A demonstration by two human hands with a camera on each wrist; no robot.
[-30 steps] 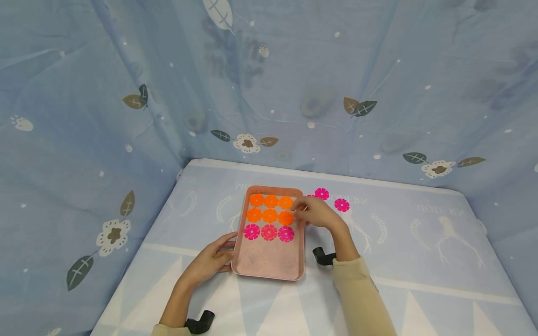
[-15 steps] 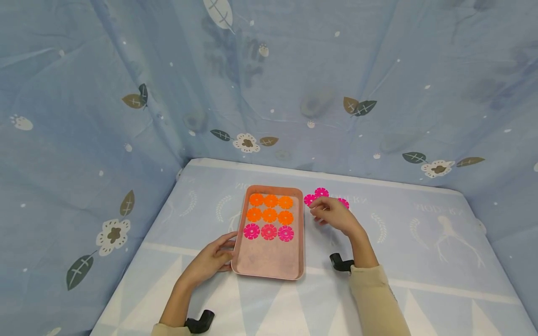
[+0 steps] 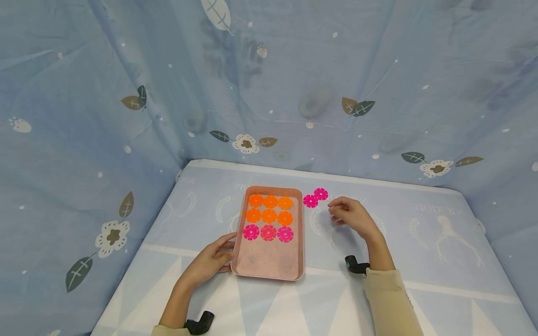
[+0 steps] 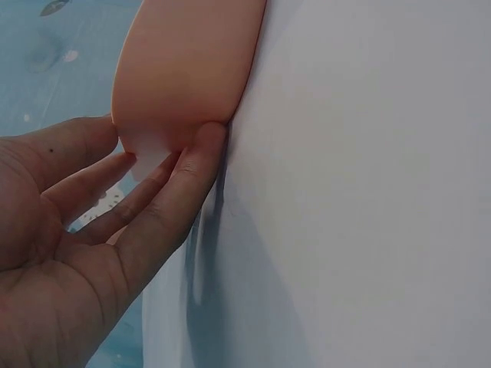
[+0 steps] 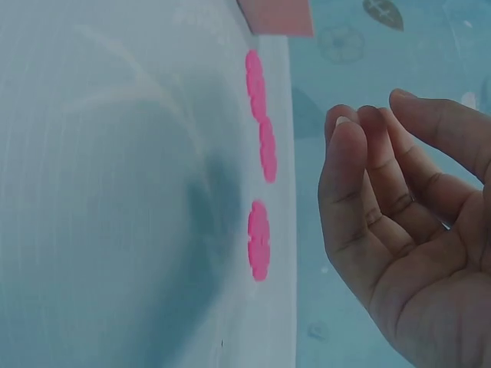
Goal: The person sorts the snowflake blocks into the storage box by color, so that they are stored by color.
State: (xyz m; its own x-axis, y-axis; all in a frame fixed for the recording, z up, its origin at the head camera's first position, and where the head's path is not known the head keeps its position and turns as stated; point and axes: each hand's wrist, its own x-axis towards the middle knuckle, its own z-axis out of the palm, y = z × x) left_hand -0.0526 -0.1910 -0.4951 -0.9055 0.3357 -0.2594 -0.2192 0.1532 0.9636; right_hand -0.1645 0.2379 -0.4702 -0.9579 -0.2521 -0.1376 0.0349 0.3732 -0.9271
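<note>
A pink tray (image 3: 269,259) lies on the table. Inside are two rows of orange notched plastic discs (image 3: 269,216) and a lower row of three pink ones (image 3: 268,233). My left hand (image 3: 210,259) rests extended fingers against the tray's left wall, also seen in the left wrist view (image 4: 123,230). My right hand (image 3: 355,218) hovers right of the tray with loosely bent fingers and holds nothing. Two pink discs (image 3: 311,201) lie beyond the tray's right rim. A third pink disc (image 5: 259,241) shows in the right wrist view; the right hand hides it in the head view.
A patterned cloth covers the table (image 3: 420,242). Blue printed curtains (image 3: 294,93) hang behind it and at the sides. Black camera mounts (image 3: 201,323) sit on both wrists.
My right hand has moved right, from over the tray's right rim to the table beside the loose pink discs. The left hand stays at the tray.
</note>
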